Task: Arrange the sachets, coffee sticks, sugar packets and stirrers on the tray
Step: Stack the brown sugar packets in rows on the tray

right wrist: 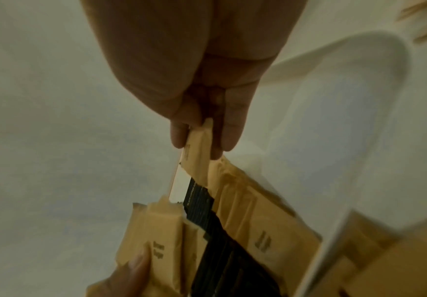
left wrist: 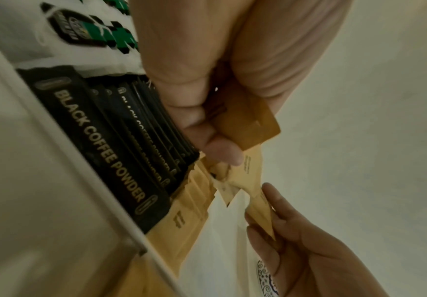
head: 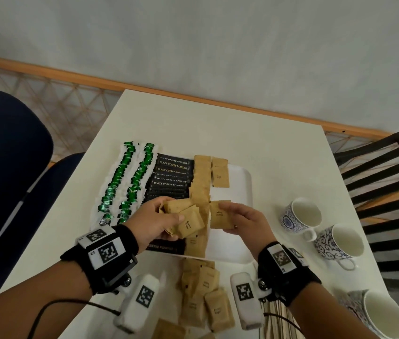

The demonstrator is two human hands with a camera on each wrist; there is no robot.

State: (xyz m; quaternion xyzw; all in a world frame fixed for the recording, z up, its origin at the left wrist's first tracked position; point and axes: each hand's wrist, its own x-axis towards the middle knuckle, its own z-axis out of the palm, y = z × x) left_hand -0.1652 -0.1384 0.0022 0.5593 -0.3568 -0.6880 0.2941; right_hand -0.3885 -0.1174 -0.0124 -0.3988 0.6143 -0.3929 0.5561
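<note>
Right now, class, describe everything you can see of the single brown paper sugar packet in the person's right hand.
The flat brown paper sugar packet is roughly square, with small dark print on its face and crimped edges. The right hand pinches its near edge between thumb and fingers, holding it above the white tray, beside the sugar packets bunched in the left hand.

Over the white rectangular tray (head: 243,182) on the white table (head: 218,123), the left hand (head: 155,221) grips a bunch of brown paper sugar packets (head: 186,216) while the right hand (head: 243,220) pinches a single brown packet (head: 219,215). Green-and-white sachets (head: 125,179), black coffee sticks (head: 171,174) (labelled "Black Coffee Powder") and a column of sugar packets (head: 202,177) lie side by side on the tray. Three blue-patterned white cups (head: 300,215) stand to the right.
</note>
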